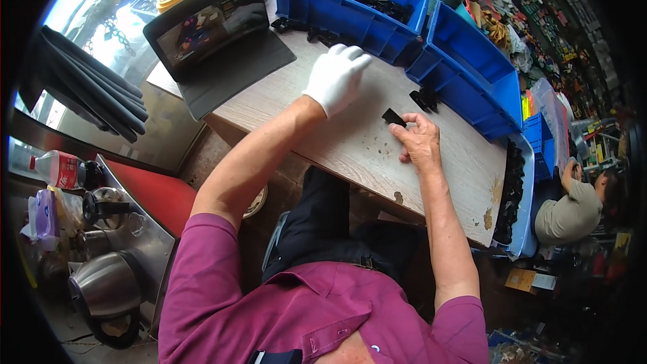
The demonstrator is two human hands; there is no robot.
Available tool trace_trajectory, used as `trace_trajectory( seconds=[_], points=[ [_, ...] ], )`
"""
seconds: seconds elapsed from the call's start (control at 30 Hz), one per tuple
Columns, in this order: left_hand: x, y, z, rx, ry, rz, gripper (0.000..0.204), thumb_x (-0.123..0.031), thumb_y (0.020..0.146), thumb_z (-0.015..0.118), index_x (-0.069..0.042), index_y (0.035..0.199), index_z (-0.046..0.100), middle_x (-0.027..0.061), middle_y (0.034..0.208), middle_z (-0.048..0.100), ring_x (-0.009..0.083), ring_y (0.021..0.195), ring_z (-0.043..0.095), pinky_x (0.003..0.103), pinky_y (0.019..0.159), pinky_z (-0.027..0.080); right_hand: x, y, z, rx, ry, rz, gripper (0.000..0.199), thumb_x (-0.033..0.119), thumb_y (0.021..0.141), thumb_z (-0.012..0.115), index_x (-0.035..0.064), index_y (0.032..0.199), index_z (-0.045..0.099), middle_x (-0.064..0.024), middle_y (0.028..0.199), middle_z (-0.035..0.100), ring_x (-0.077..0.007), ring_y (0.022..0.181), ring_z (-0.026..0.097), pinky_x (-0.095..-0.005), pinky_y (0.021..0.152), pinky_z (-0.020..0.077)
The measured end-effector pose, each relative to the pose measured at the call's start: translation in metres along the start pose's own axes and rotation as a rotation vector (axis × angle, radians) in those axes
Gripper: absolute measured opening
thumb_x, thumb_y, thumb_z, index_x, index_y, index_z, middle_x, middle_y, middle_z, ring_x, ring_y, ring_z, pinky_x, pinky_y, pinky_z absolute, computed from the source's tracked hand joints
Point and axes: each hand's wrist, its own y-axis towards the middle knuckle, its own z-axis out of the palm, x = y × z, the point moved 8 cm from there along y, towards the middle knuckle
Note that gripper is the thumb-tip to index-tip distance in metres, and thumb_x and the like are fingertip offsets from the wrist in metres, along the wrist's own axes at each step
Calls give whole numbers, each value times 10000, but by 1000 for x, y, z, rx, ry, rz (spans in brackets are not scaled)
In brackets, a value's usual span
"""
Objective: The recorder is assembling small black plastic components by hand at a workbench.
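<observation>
My left hand [337, 79], in a white glove, is over the far side of the table, close to a few small black parts [322, 36] by the blue bin. Its fingers are slightly apart and bent, and no held thing shows in them. Lower right, my bare right hand [419, 140] pinches a small flat black piece [393, 118] between thumb and fingers, just above the tabletop. Beyond that hand another black part [424, 100] lies near the second bin.
A blue bin [350, 17] of black parts and another blue bin [472, 71] line the far edge. A tablet [209, 23] stands on its cover at left. A pale blue tub [524, 195] with black parts is right. A steel kettle [108, 286] stands lower left. Another person [569, 216] crouches far right.
</observation>
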Motion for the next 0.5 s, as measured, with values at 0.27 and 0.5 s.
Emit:
trace_trajectory(
  seconds=[0.27,0.5],
  points=[
    [33,-6,25,89,209,57,155,-84,816,643,-86,959,701,93,959,681,317,945,635,440,731,535,-2,-13,-7,1,194,29,384,178,831,832,-26,1087,631,27,594,537,-74,449,519,-263,409,508],
    [11,-9,12,94,158,91,207,-65,817,638,-114,988,744,55,999,741,290,954,661,423,767,537,-19,-29,-51,-14,299,137,432,197,837,822,-41,1126,606,-15,593,568,-109,449,563,-319,429,564]
  ],
)
